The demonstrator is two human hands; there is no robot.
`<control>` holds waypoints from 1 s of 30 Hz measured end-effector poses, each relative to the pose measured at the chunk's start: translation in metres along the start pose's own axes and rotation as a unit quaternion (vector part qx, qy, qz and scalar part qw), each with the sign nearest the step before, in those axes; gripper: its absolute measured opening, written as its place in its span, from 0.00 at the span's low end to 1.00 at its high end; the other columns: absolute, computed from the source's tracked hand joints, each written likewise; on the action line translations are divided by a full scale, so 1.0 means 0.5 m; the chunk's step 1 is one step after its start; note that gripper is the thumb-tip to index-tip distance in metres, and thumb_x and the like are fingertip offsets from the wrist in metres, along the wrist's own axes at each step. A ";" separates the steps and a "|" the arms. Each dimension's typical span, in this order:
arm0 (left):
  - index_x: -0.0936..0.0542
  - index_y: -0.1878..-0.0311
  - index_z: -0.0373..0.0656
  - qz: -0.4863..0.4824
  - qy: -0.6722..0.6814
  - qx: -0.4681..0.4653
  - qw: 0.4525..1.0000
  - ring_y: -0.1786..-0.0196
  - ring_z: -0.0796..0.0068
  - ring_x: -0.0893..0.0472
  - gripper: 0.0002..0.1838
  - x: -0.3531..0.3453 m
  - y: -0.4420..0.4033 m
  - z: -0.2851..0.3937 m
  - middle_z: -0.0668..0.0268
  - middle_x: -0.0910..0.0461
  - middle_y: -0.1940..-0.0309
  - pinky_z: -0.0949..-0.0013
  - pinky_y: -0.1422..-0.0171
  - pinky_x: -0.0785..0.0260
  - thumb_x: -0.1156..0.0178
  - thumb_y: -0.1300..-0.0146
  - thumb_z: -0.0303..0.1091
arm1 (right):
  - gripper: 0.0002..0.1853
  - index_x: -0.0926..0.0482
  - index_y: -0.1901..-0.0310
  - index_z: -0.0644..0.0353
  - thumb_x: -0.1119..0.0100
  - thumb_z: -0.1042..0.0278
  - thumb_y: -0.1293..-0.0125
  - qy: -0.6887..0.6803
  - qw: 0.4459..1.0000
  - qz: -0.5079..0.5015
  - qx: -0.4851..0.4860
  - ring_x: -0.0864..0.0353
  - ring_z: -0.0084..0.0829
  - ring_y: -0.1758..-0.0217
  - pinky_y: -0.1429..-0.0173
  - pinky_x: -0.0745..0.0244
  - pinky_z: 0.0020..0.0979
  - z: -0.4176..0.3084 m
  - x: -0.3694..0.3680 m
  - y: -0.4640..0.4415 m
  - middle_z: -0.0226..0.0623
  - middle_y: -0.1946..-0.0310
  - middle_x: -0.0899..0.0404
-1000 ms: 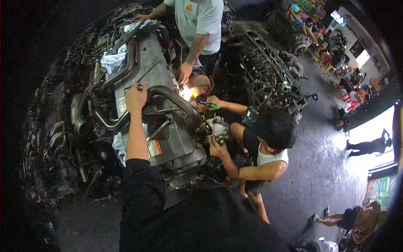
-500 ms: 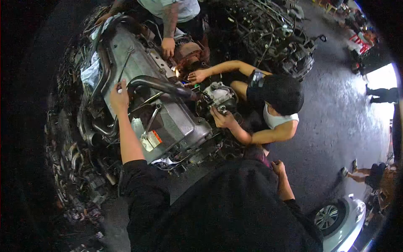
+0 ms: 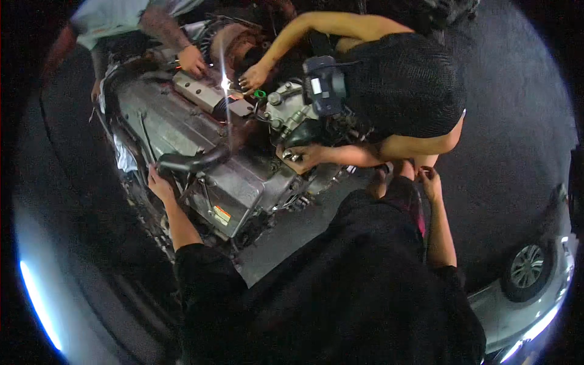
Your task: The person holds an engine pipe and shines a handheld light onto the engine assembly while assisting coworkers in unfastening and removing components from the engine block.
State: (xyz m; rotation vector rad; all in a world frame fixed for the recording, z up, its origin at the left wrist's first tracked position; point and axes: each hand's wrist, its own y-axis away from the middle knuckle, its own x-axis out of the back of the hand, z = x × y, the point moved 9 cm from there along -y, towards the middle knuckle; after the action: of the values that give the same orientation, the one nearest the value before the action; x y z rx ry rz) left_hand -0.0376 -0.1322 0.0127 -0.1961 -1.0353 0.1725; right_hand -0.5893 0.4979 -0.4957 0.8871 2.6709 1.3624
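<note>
My left hand [image 3: 159,182] is closed beside the left end of a black curved pipe [image 3: 194,163], which lies across the grey engine cover [image 3: 146,100]. A thin rod [image 3: 146,137] runs up from my fingers over the cover; whether I grip the rod or the pipe end is unclear. A wrench-like tool [image 3: 205,190] rests on the cover near an orange-and-white label [image 3: 221,214]. My right hand [image 3: 431,182] hangs near my leg, its fingers curled together; what they hold, if anything, is hidden.
A crouching co-worker in a black cap [image 3: 407,85] has one hand [image 3: 298,158] at a metal housing [image 3: 286,106], the other [image 3: 255,78] near a bright light [image 3: 226,84]. Another person's hand [image 3: 193,61] reaches in from above. A car wheel [image 3: 528,266] stands at lower right.
The view has shifted. My left hand appears lower at the pipe's end; my right hand has risen. The crouching co-worker leans closer over the engine.
</note>
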 end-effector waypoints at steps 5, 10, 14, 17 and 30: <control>0.18 0.43 0.28 0.002 0.062 0.043 0.997 0.51 0.66 0.17 0.26 -0.010 0.016 0.017 0.57 0.14 0.54 0.63 0.43 0.27 0.51 0.19 0.45 | 0.18 0.18 0.48 0.69 0.38 0.59 0.27 -0.018 1.000 -0.002 0.020 0.16 0.31 0.61 0.57 0.23 0.34 0.104 -0.012 -0.010 0.42 0.59 0.13; 0.26 0.31 0.31 0.013 -0.067 -0.064 0.996 0.50 0.57 0.16 0.22 0.056 -0.057 -0.096 0.52 0.16 0.46 0.59 0.43 0.26 0.53 0.22 0.33 | 0.22 0.19 0.52 0.69 0.35 0.52 0.29 -0.016 0.997 -0.010 -0.071 0.20 0.27 0.60 0.57 0.25 0.32 0.208 0.027 0.012 0.38 0.61 0.16; 0.29 0.28 0.33 -0.019 -0.211 -0.127 0.969 0.44 0.56 0.18 0.24 0.044 -0.038 -0.052 0.50 0.20 0.38 0.61 0.37 0.28 0.54 0.22 0.32 | 0.23 0.20 0.54 0.69 0.35 0.52 0.28 -0.011 0.994 -0.006 -0.106 0.21 0.27 0.60 0.56 0.26 0.32 0.253 0.047 0.008 0.38 0.63 0.17; 0.27 0.29 0.33 0.028 -0.097 0.033 0.994 0.42 0.56 0.19 0.25 0.059 -0.036 -0.081 0.49 0.20 0.38 0.60 0.35 0.30 0.54 0.20 0.38 | 0.18 0.21 0.55 0.69 0.37 0.57 0.26 0.014 0.990 0.021 -0.137 0.23 0.27 0.60 0.53 0.26 0.31 0.165 0.056 0.020 0.36 0.63 0.19; 0.22 0.37 0.30 0.020 -0.184 -0.111 0.976 0.54 0.61 0.19 0.23 0.057 -0.038 -0.071 0.52 0.16 0.53 0.62 0.43 0.28 0.53 0.19 0.40 | 0.21 0.24 0.45 0.73 0.40 0.59 0.25 -0.025 0.994 -0.068 -0.082 0.14 0.33 0.54 0.47 0.20 0.36 0.028 -0.035 -0.014 0.45 0.54 0.14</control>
State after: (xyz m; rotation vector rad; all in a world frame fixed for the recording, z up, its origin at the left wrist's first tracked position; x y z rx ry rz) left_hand 0.0081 -0.1468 0.0236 -0.3983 -1.4210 0.1315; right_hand -0.5743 0.4966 -0.5139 0.7011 2.4885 1.4805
